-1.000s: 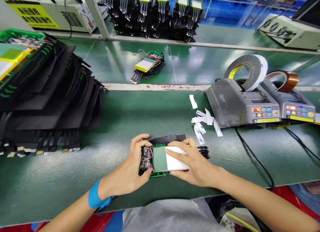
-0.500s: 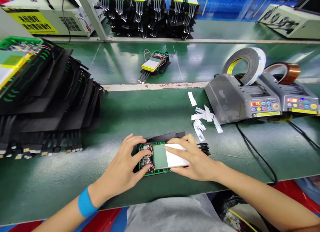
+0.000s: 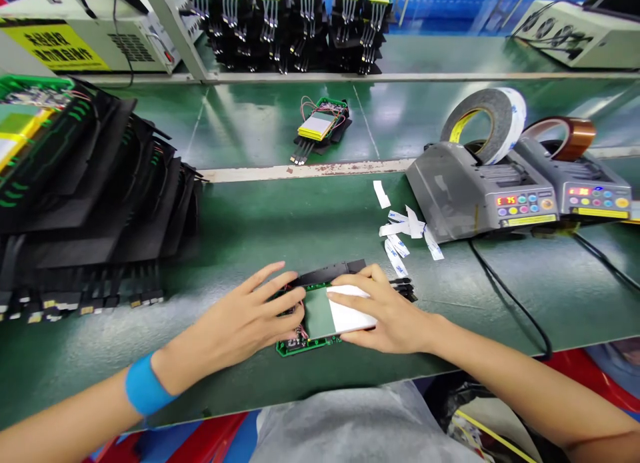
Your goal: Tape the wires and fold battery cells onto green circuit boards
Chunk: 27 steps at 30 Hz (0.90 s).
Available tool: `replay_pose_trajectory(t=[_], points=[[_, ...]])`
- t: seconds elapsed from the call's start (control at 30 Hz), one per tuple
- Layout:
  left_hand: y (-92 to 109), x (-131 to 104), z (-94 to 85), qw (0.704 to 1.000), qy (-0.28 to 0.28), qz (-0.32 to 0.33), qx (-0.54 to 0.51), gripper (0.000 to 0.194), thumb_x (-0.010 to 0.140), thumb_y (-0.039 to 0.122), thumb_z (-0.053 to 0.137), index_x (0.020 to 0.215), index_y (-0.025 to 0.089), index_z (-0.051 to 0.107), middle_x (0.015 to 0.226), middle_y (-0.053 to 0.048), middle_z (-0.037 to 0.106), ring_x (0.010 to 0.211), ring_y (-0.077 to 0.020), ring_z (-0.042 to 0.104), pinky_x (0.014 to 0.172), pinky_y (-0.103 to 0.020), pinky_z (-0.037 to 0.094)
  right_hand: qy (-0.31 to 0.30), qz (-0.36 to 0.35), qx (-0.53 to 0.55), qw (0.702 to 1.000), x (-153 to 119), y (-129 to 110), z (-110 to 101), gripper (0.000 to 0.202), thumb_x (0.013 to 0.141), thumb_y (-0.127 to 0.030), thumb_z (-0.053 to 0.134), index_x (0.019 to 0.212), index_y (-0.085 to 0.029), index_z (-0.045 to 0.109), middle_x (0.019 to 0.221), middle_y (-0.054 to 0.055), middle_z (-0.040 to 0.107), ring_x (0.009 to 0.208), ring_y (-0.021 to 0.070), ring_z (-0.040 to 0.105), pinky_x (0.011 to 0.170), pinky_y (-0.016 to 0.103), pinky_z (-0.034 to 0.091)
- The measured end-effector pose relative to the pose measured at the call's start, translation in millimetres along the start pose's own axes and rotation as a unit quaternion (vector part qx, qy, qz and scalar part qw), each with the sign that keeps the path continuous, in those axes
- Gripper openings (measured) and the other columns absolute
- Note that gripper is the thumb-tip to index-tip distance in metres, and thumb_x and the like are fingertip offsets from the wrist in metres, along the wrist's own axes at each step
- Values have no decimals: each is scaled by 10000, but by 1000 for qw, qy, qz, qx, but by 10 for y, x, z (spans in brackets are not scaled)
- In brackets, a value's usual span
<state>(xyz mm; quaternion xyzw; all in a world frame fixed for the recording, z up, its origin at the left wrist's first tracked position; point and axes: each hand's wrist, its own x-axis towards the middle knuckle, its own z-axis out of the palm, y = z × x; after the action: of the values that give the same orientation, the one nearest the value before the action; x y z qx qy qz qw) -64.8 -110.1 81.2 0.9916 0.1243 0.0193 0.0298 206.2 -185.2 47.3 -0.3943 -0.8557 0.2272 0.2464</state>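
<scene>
At the frame's lower centre, the right hand [image 3: 384,313] has its fingers clamped on the flat green-and-white pack [image 3: 318,314] in its green-edged case [image 3: 289,350]; whether the left hand [image 3: 240,323] grips or merely covers the wired end, I cannot tell. Pressing there could pinch the thin red wires [image 3: 303,332].

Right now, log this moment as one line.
left hand: over green-rimmed case | right hand: on white panel | white strips: beside tape dispenser

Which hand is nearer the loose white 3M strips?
Right. The right hand, on the flat gray-and-white pack, is just nearside of the strips; the left hand is farther off, nearside and well left of them, over the circuit board.
</scene>
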Motion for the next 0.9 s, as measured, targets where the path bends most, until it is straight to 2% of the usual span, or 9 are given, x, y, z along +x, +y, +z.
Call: replay_pose_trajectory(t=[0.1, 0.23, 0.33, 0.43, 0.6, 0.67, 0.77, 0.83, 0.9], points=[[-67, 21, -31, 997, -30, 56, -51, 236, 897, 152, 510, 1063, 275, 625, 1192, 9, 640, 1215, -213, 527, 1173, -444, 301, -10, -3, 1, 1000, 30, -14, -10, 525, 844, -363, 653, 1317, -201, 491, 1312, 107, 518, 1010, 233, 419, 897, 419, 421], [-62, -87, 68, 993, 3, 63, -102, 364, 924, 93, 405, 1181, 257, 604, 1208, -1, 666, 1149, -151, 592, 1122, -316, 377, -8, -2, -3, 1000, 40, -10, -4, 537, 838, -378, 655, 1319, -208, 487, 1303, 113, 530, 1027, 234, 435, 891, 422, 418], [-11, -206, 162, 995, 32, 48, -79, 435, 927, 69, 361, 1325, 186, 491, 1239, -51, 654, 1188, -162, 572, 1127, -326, 358, -7, -2, -3, 1000, 28, 5, 5, 561, 830, -389, 663, 1328, -212, 476, 1310, 112, 526, 1048, 240, 438, 902, 430, 412], [29, -243, 200, 995, 40, 48, -79, 487, 887, 27, 348, 1346, 151, 452, 1264, -79, 636, 1219, -172, 548, 1154, -370, 309, 0, 0, 4, 1000, 15, 11, 10, 547, 828, -382, 667, 1316, -213, 486, 1310, 105, 524, 1051, 243, 432, 904, 428, 413], [5, -179, 159, 991, -12, 49, -125, 386, 886, 109, 415, 1236, 210, 545, 1230, -51, 652, 1205, -185, 558, 1172, -419, 280, 0, 3, 0, 1000, 9, -1, 12, 550, 821, -374, 674, 1317, -230, 484, 1311, 99, 526, 1044, 243, 423, 899, 431, 417], [-4, -191, 145, 991, 6, 59, -121, 368, 898, 127, 430, 1237, 213, 543, 1239, -60, 647, 1206, -186, 559, 1156, -405, 316, -2, 5, -6, 1000, 11, -4, 13, 559, 819, -378, 675, 1324, -235, 480, 1313, 100, 525, 1042, 243, 423, 897, 436, 417], [19, -263, 157, 990, 72, 82, -90, 446, 887, 115, 440, 1303, 263, 502, 1187, -44, 677, 1152, -178, 600, 1097, -360, 403, 1, 1, -8, 1000, 17, -2, 13, 552, 823, -379, 670, 1320, -226, 485, 1315, 106, 524, 1037, 246, 425, 895, 443, 418], [47, -311, 177, 990, 71, 94, -76, 499, 885, 126, 445, 1349, 310, 464, 1176, -11, 685, 1122, -160, 619, 1095, -332, 402, 4, -5, -5, 1000, 21, -1, 13, 539, 829, -379, 665, 1313, -221, 491, 1316, 106, 523, 1036, 248, 425, 896, 446, 419], [65, -336, 201, 991, 44, 101, -77, 524, 894, 158, 457, 1393, 311, 413, 1230, 5, 661, 1152, -151, 602, 1126, -320, 358, 8, -7, -1, 1000, 22, -1, 14, 526, 833, -372, 661, 1308, -218, 495, 1311, 103, 524, 1030, 247, 425, 897, 444, 422]])
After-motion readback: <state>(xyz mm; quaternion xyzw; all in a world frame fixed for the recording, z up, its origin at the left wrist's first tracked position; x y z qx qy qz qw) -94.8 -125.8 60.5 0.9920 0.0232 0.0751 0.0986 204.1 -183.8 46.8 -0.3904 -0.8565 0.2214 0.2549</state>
